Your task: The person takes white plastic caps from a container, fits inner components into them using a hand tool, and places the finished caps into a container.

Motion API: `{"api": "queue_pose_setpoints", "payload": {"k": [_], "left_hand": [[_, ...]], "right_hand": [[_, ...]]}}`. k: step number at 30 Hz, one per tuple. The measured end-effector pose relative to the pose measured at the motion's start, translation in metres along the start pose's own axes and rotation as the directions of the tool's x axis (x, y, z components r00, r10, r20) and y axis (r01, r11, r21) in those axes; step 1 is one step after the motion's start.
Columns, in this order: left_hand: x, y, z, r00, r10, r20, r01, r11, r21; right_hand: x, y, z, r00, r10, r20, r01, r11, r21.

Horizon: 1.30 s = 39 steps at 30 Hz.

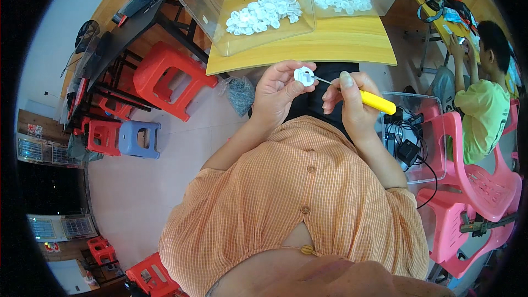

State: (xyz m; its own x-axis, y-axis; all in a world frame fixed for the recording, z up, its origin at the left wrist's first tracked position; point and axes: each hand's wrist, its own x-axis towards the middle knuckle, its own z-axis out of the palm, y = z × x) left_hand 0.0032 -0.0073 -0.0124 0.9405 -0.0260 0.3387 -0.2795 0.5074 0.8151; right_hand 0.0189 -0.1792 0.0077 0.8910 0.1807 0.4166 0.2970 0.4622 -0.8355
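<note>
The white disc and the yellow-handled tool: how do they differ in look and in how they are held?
The white disc is round with a grey patch; the yellow-handled tool is long, with a thin metal shaft. The disc is in the left hand, the tool in the right hand. Both are held, with the tool pointing at the disc.

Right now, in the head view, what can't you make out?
Head view:
- Yellow-handled tool: tip too small to identify; front of handle hidden by the right hand.
- White disc: underside faces away; part of its edge covered by the left hand.
- Piled white discs: overlapping, too small to count.
- Clear bin: far end cut off by the upper edge.
</note>
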Motion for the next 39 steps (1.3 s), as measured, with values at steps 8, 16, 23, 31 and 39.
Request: {"api": "queue_pose_setpoints", "payload": {"k": [8,16,23,31,39], "left_hand": [[-0.001,-0.003,-0.001,1.0,-0.017,0.0,0.017,1.0,0.002],[-0.002,-0.003,0.0,0.999,-0.028,-0.03,0.029,1.0,0.006],[-0.004,-0.005,-0.002,0.998,-0.001,-0.06,0.0,1.0,-0.006],[-0.008,-0.003,-0.004,0.997,0.032,-0.07,-0.034,0.999,-0.026],[-0.007,-0.005,-0.003,0.996,0.047,-0.079,-0.05,0.998,-0.036]], "right_hand": [[0.001,0.002,0.003,0.998,0.057,0.012,-0.057,0.998,-0.034],[0.001,0.008,0.007,0.997,0.073,-0.001,-0.073,0.997,-0.029],[-0.002,0.011,0.011,0.999,0.033,0.0,-0.033,0.994,-0.104],[-0.006,0.013,0.016,1.0,0.019,0.0,-0.018,0.994,-0.111],[-0.008,0.016,0.018,0.998,-0.067,0.017,0.069,0.981,-0.183]]}}
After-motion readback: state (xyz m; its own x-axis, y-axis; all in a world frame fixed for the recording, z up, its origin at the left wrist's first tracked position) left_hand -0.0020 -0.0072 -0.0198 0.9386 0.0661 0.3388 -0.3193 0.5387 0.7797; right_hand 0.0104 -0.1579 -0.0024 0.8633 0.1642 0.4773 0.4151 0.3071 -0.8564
